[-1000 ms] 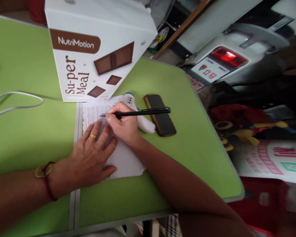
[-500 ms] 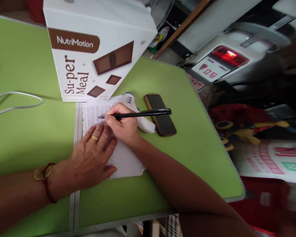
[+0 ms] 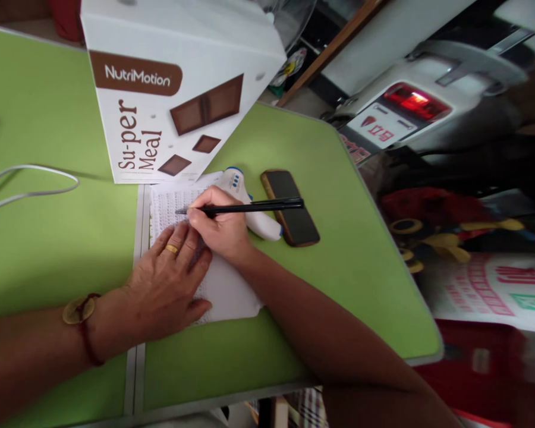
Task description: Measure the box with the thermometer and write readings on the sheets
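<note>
My right hand (image 3: 223,227) is closed around a black pen (image 3: 258,206), its tip touching the upper part of a sheet of paper (image 3: 232,291) covered partly in small handwriting. Flat on the same sheet lies my left hand (image 3: 167,285), fingers spread, with a gold ring and a red cord bracelet; it hides part of the writing. Just beyond my right hand rests a white and blue handheld device (image 3: 264,224), partly covered by that hand. A phone (image 3: 296,223) in a brown case lies beside the device, under the pen's far end.
A tall white NutriMotion box (image 3: 142,125) stands behind the paper. A white cable (image 3: 40,168) loops at the left of the green table (image 3: 361,285). Right of the table are a white scooter (image 3: 410,101), a printed sack (image 3: 490,288) and a red container (image 3: 477,362).
The pen has tilted slightly and its far end has shifted a little left, with small movement of my right hand. My left hand stays in place on the paper.
</note>
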{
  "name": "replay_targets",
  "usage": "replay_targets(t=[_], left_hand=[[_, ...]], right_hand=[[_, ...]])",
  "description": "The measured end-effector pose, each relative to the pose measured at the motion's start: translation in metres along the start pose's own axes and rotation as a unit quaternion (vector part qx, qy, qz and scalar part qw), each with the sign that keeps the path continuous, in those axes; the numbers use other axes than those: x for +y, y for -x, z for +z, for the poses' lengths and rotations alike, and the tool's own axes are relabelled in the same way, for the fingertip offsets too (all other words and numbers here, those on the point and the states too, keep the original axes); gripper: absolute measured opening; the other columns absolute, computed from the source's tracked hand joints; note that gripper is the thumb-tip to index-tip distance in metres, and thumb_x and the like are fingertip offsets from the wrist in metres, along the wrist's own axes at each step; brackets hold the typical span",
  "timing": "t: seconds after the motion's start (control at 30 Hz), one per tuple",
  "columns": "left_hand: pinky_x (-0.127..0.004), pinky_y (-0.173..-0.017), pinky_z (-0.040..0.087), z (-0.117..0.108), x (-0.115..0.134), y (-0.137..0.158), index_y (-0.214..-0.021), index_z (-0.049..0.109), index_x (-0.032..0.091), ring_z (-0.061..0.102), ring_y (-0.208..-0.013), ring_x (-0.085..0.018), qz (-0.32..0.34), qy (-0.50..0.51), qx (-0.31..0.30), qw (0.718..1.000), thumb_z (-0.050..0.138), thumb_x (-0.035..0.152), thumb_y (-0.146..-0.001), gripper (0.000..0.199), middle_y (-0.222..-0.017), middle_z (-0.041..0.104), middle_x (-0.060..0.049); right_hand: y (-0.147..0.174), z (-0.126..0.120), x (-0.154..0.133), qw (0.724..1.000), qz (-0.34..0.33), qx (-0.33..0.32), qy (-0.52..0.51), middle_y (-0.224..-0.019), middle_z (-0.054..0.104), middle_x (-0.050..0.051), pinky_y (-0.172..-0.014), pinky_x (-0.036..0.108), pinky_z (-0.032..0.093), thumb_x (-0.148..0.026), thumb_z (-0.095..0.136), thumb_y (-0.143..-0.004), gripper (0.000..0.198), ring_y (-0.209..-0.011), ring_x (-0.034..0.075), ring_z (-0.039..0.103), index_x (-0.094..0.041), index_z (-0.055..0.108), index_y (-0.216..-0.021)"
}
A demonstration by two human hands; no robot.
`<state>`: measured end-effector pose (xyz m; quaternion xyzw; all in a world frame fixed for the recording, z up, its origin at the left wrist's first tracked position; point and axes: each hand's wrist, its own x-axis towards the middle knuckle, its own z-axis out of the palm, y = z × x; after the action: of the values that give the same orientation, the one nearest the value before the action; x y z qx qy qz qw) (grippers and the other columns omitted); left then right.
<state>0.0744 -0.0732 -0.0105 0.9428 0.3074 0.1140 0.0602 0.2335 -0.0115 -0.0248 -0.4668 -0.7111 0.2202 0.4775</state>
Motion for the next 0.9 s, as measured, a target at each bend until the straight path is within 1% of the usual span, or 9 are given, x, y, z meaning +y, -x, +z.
replay_targets(t=[0.07,0.23,0.33,0.5,0.6,0.77,0.9], left_hand=[[-0.056,-0.114,0.035,-0.0001,-0.0001,-0.0001,-0.139,0.05,0.003,0.038,-0.14,-0.045,0.0,-0.001,-0.002,1.0,0.065,0.055,-0.086,0.075,-0.147,0.04,-0.032],[-0.056,-0.114,0.034,0.0005,-0.0008,0.0011,-0.138,0.05,0.002,0.038,-0.139,-0.045,0.0,-0.001,0.004,1.0,0.065,0.055,-0.086,0.076,-0.147,0.04,-0.032],[-0.056,-0.114,0.034,0.0009,-0.0009,0.0016,-0.139,0.05,0.002,0.037,-0.14,-0.045,0.001,0.001,0.001,1.0,0.065,0.055,-0.087,0.075,-0.147,0.04,-0.032],[-0.056,-0.113,0.037,0.0013,-0.0003,0.0016,-0.136,0.054,0.002,0.041,-0.137,-0.045,0.005,-0.004,0.017,1.0,0.066,0.054,-0.086,0.073,-0.145,0.042,-0.032],[-0.055,-0.112,0.038,0.0013,0.0,0.0008,-0.134,0.055,0.003,0.043,-0.136,-0.045,0.004,-0.006,0.025,1.0,0.067,0.055,-0.084,0.073,-0.144,0.045,-0.032],[-0.055,-0.113,0.037,0.0009,0.0,0.0001,-0.138,0.052,0.003,0.04,-0.138,-0.045,-0.002,-0.008,0.009,1.0,0.065,0.054,-0.086,0.074,-0.145,0.043,-0.031],[-0.056,-0.114,0.035,0.001,-0.0005,0.0011,-0.139,0.05,0.003,0.038,-0.14,-0.045,0.0,-0.008,0.0,1.0,0.063,0.055,-0.088,0.074,-0.147,0.04,-0.031]], right_hand=[[0.0,0.0,-0.0003,1.0,0.008,-0.001,0.003,-0.058,0.053,-0.006,-0.055,0.025,0.045,-0.015,0.055,-0.075,0.013,-0.054,0.009,0.049,-0.022,0.049,-0.066],[0.0,-0.0002,-0.0004,1.0,0.002,0.001,0.001,-0.056,0.052,-0.006,-0.053,0.024,0.044,-0.015,0.055,-0.073,0.012,-0.052,0.009,0.046,-0.022,0.049,-0.065],[0.0002,-0.0002,0.0001,1.0,0.015,-0.004,0.005,-0.056,0.052,-0.006,-0.053,0.024,0.044,-0.016,0.054,-0.073,0.011,-0.052,0.009,0.046,-0.022,0.048,-0.065],[0.0,0.0009,0.0015,1.0,0.018,0.022,0.009,-0.057,0.051,-0.006,-0.056,0.026,0.046,-0.019,0.053,-0.074,0.011,-0.053,0.01,0.047,-0.023,0.048,-0.065],[-0.0003,0.0013,0.0015,1.0,0.01,0.022,0.001,-0.056,0.052,-0.006,-0.055,0.025,0.045,-0.017,0.054,-0.073,0.012,-0.053,0.009,0.047,-0.023,0.048,-0.065],[-0.0004,0.0002,0.0013,1.0,0.026,0.001,-0.001,-0.055,0.051,-0.006,-0.053,0.025,0.044,-0.018,0.053,-0.071,0.01,-0.052,0.009,0.046,-0.023,0.048,-0.065],[-0.0001,-0.0001,0.0019,1.0,0.025,0.007,0.002,-0.055,0.051,-0.006,-0.054,0.025,0.043,-0.019,0.053,-0.071,0.01,-0.052,0.01,0.046,-0.023,0.047,-0.064]])
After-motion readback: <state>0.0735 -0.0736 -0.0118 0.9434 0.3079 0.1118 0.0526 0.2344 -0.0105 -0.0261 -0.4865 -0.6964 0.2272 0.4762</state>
